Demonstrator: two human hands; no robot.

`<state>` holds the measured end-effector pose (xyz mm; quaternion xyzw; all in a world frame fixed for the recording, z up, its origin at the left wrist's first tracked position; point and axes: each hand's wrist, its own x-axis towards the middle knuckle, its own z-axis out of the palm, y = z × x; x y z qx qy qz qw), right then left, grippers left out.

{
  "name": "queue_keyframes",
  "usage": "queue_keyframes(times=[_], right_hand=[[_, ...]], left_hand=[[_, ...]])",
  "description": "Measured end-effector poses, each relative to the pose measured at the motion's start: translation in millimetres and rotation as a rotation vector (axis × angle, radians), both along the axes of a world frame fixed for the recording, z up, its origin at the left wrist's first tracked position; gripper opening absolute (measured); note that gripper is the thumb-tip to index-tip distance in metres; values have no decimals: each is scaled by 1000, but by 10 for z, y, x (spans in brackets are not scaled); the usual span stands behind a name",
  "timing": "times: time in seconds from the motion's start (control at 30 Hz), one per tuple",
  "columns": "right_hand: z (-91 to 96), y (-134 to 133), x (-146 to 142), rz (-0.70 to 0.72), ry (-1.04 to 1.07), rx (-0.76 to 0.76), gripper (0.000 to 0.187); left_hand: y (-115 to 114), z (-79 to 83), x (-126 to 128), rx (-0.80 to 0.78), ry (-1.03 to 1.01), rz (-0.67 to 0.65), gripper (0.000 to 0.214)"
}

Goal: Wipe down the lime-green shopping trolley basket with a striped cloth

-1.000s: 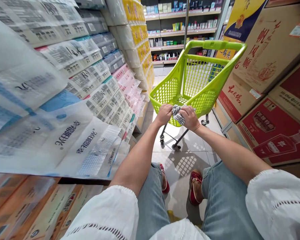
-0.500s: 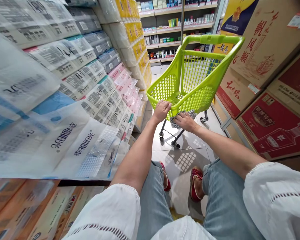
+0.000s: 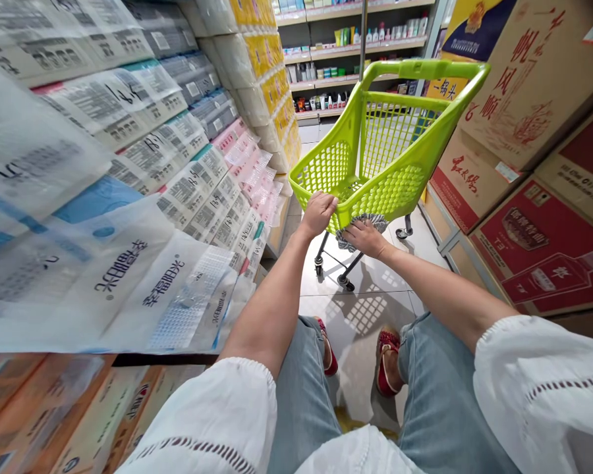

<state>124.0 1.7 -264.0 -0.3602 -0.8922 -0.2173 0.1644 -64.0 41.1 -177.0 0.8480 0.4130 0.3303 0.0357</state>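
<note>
A lime-green shopping cart (image 3: 400, 178) stands in front of my knees, its basket's near corner toward me. My left hand (image 3: 319, 214) is closed over the basket's rim at that corner. Lower down and to the right, my right hand (image 3: 364, 237) presses a crumpled grey-and-white striped cloth (image 3: 346, 242) against the outside of the basket. Bunched cloth shows on both sides of that hand, and its fingers are partly hidden in the folds. Inside the basket I can see only its green latticed floor and walls.
Stacked paper packs (image 3: 197, 178) line the left side, with yellow-and-white bundles (image 3: 261, 72) behind. Cardboard cartons (image 3: 528, 85) and a red carton (image 3: 548, 243) rise at the right. Shelves of bottles (image 3: 356, 49) stand at the back. Cart wheels (image 3: 346, 283) rest on the tiled floor.
The view has shifted slightly. My left hand stays on the rim, and my right hand still holds the cloth at the basket's side with hardly any movement.
</note>
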Motion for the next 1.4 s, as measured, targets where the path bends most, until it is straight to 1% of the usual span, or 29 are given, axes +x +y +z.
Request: queue_keyframes(times=[0.07,0.1,0.17,0.27,0.33,0.37,0.43,0.6,0.67,0.73,0.8,0.9,0.97,1.03,1.17,1.23,1.3,1.33,1.4], right_hand=[[-21,-6,4,6,-16,-6,27],[11,-7,1,9,-14,0,27],[147,-3,-20,14,18,33,27],[407,16,-67,8,102,113,28],[503,34,-92,7,133,147,29],[505,46,-99,8,136,153,29],[418,68,-98,1,130,139,28],[-17,77,-60,-24,24,14,27],[-84,59,-52,-25,-7,-17,26],[-25,43,-55,-22,-6,-19,26],[137,38,-73,-15,31,-2,27],[419,56,-113,-9,141,47,29],[521,78,-131,-4,178,72,30],[510,100,-134,-5,175,75,31],[293,112,-105,-39,117,21,30],[222,102,-77,-31,71,-28,26],[242,93,-34,-4,67,-71,19],[288,91,-4,8,98,-83,17],[441,93,67,5,238,-68,20]], left_hand=[[9,-10,-6,6,-5,-1,40],[11,-15,-9,11,-9,-3,40],[12,-23,-12,16,-16,-5,38],[10,-27,-7,19,-12,2,38],[10,-25,0,18,-9,9,38],[10,-24,3,18,-9,12,38],[14,-21,7,15,-10,14,38],[29,-25,4,-3,-25,27,38],[33,-28,3,-6,-33,30,38],[33,-30,5,-5,-36,32,37],[33,-31,7,0,-34,33,36],[42,-33,7,5,-31,36,36],[55,-36,4,6,-31,35,37],[69,-38,0,12,-35,30,37],[86,-29,-7,21,-39,28,36],[86,-20,-5,13,-30,39,36],[78,-10,0,9,-21,55,36],[70,-3,5,9,-18,64,36],[45,20,22,16,-12,86,34]])
